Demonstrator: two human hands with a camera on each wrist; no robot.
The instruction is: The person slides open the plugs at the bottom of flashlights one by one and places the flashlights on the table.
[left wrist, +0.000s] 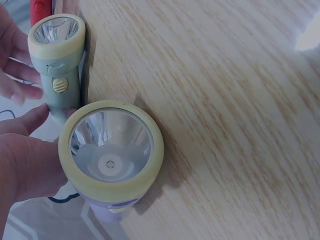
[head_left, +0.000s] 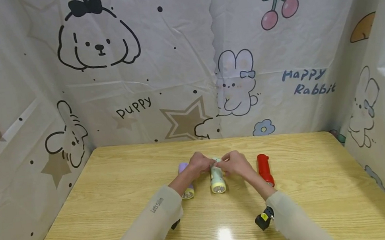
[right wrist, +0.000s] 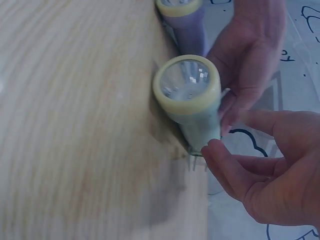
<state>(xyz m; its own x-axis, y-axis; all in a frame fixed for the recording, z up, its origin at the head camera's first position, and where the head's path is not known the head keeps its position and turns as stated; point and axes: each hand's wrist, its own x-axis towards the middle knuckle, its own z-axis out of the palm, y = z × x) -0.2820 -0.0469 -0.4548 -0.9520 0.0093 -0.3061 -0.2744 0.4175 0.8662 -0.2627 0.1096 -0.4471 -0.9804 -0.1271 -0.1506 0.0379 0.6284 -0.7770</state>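
Note:
A pale green flashlight (head_left: 217, 179) with a cream lens rim lies in the middle of the table, lens toward me. My left hand (head_left: 199, 162) pinches its tail end from the left. From the right, my right hand (head_left: 234, 163) has bent fingers and thumb at the same end, the fingertips close to the left ones. Thin metal prongs (right wrist: 194, 162) stick out low beside the green body in the right wrist view. A purple flashlight (left wrist: 111, 207) with a cream rim lies under my left wrist, partly hidden in the head view.
A red flashlight (head_left: 264, 168) lies to the right, beside my right forearm. Black wrist-camera parts (head_left: 263, 219) hang below the right cuff. The wooden table (head_left: 119, 173) meets a printed cloth backdrop (head_left: 170, 58) at the back and on both sides.

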